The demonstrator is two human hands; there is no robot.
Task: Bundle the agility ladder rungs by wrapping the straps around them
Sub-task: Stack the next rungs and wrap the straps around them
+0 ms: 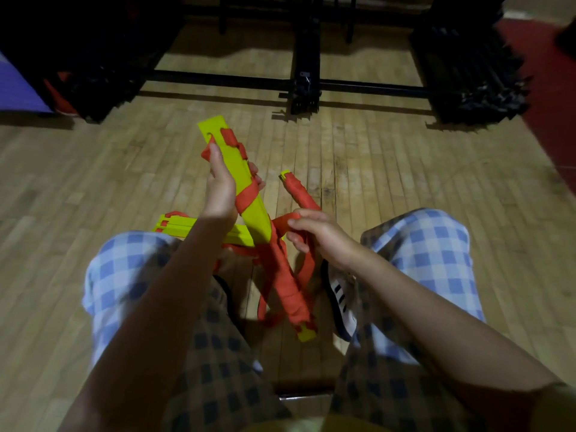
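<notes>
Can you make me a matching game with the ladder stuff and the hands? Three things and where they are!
Things:
1. yellow rung bundle
2. fully wrapped bundle
3. loose orange strap

Where:
A. lying on the wooden floor between the knees
B. pinched in the right hand
C. held up in the left hand, with one orange band round it

Pairs: 1-C, 2-A, 3-B
</notes>
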